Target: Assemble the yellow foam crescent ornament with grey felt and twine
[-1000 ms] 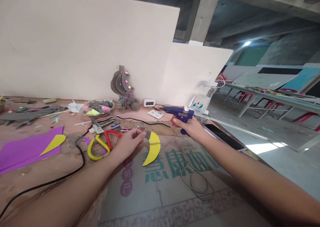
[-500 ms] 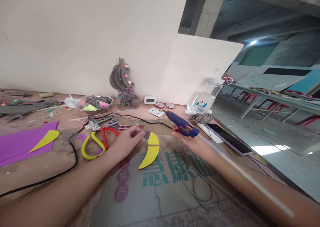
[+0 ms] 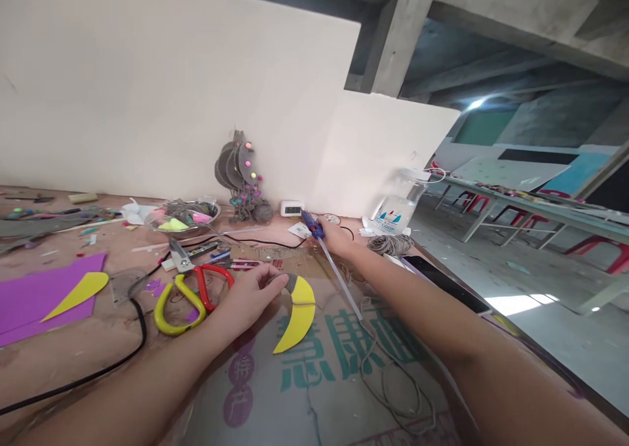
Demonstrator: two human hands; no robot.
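Between the thumb and fingers of my left hand (image 3: 263,289) is the grey upper end of a yellow crescent (image 3: 303,305). A thin line crosses the crescent, and its pointed tip hangs over the printed cardboard (image 3: 314,400). Farther back, my right hand (image 3: 333,238) is closed around a blue glue gun (image 3: 313,226), with a long clear glue stick (image 3: 341,281) trailing from its rear toward me. The gun is beside a small white digital clock (image 3: 291,209). Beside my left wrist lie scissors with yellow handles (image 3: 179,305) and red-handled pliers or cutters (image 3: 210,285).
Purple sheets (image 3: 59,295) with a yellow cutout (image 3: 78,295) lie at left. A metal bowl (image 3: 196,226), a beaded grey hanging ornament (image 3: 240,177) and a water jug (image 3: 396,204) stand along the white board. Grey cord (image 3: 390,243) and a phone (image 3: 445,282) are at right.
My right hand has carried the glue gun away from me and to the left, down near the clock. My left hand stays on the crescent. The view has tilted up slightly.
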